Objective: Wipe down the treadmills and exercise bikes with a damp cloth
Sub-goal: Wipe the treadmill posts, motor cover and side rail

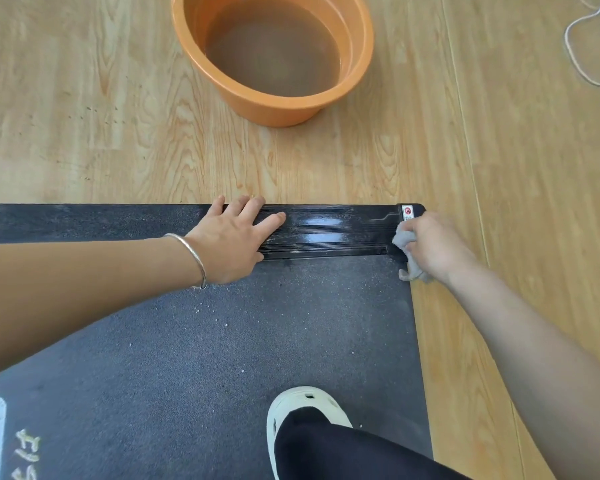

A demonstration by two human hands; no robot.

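My right hand (433,244) grips a crumpled grey cloth (404,239) at the corner of the treadmill (222,341), against its glossy ribbed rail (326,244). My left hand (232,237) lies flat on that rail, fingers straight.

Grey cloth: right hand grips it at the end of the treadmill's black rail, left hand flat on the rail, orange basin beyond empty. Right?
One error: the head view shows the orange basin holding murky brownish water, not empty. The right hand does grip the grey cloth at the end of the black rail, with the left hand flat on it.
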